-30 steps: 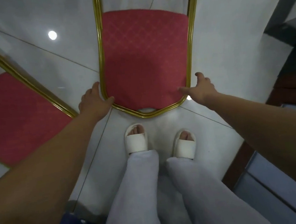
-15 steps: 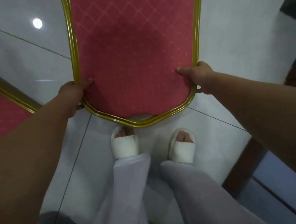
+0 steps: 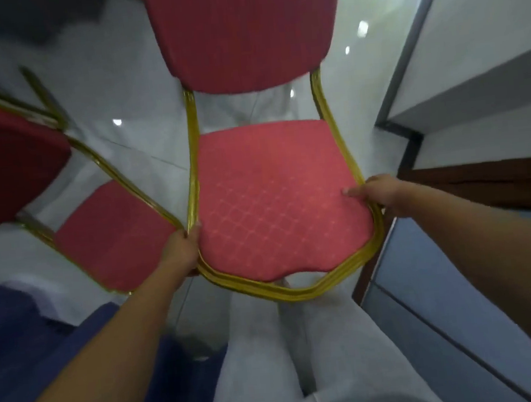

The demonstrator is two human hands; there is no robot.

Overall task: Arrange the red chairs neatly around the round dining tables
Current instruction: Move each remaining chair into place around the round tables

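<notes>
Moving one chair: left hand (image 3: 181, 251) and right hand (image 3: 378, 193) each hold a closed grip, fingers curled, on the red chair (image 3: 274, 200) at its seat edges; next, likely steer it past the neighbouring chair (image 3: 112, 238)

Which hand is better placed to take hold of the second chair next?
Left, probably. The left hand grips the frame of the held chair right beside the second chair. The right hand holds the opposite side, with the whole seat between it and that chair.

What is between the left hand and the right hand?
The chair's red seat fills the stretch from left hand to right hand, in the head view.
</notes>
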